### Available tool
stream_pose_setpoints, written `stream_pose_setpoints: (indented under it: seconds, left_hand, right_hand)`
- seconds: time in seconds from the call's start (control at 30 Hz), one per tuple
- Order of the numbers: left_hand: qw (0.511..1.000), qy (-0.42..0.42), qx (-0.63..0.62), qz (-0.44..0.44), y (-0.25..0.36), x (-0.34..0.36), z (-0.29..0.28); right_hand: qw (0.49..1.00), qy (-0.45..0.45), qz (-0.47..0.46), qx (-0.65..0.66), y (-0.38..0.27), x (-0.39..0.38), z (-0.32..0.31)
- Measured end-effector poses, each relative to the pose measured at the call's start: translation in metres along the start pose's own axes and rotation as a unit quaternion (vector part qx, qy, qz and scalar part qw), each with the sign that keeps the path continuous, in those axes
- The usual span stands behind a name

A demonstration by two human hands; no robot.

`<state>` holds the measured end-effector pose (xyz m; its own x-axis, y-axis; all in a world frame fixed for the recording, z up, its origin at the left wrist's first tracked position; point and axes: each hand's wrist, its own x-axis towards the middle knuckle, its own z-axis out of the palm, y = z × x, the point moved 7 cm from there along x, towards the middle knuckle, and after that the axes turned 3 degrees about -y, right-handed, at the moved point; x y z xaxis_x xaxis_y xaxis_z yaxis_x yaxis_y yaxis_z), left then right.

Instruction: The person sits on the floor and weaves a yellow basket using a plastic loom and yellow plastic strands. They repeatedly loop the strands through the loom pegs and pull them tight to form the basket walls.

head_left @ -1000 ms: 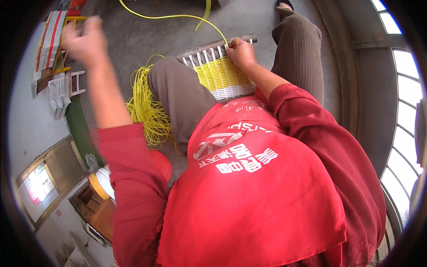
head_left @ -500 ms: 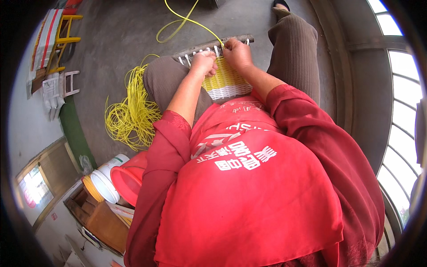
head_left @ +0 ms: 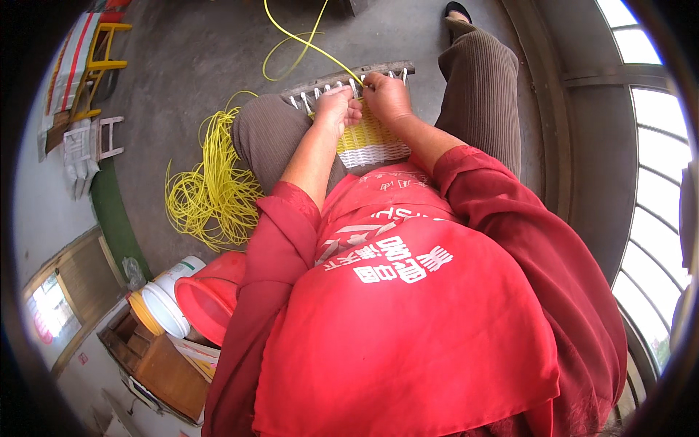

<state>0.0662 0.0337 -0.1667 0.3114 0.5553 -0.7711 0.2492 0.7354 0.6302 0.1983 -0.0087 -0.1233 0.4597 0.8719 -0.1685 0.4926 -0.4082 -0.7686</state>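
A partly woven panel [head_left: 368,142] of yellow and white strips lies across my lap, fixed to a grey wooden bar [head_left: 342,79] with upright white stakes. My left hand [head_left: 336,105] rests on the weave near the bar, fingers curled on the strips. Beside it, my right hand [head_left: 384,95] pinches a long yellow strand [head_left: 309,45] at the bar. The strand loops away over the concrete floor. A loose bundle of yellow strands [head_left: 212,191] lies on the floor to my left.
A red bucket [head_left: 207,295], a white tub with a yellow lid [head_left: 164,302] and a wooden box [head_left: 156,364] stand at lower left. A yellow stool [head_left: 102,65] and a small white stool [head_left: 95,146] sit at far left. A window grille [head_left: 648,182] curves along the right.
My left hand swung in from far out at the upper left and settled on the weave beside my right hand. The yellow strand's loop has shifted on the floor.
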Motion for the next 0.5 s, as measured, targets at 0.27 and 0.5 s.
stream_pose_setpoints:
  seconds: [0.27, 0.5]
  left_hand:
    - [0.992, -0.040, -0.119, -0.027, -0.009, 0.013, -0.002]
    - [0.982, -0.142, -0.119, 0.029, -0.009, 0.011, 0.003]
  right_hand:
    - [0.986, -0.120, -0.025, -0.114, -0.005, 0.005, 0.016]
    - [0.966, -0.221, 0.007, -0.133, -0.005, 0.006, 0.021]
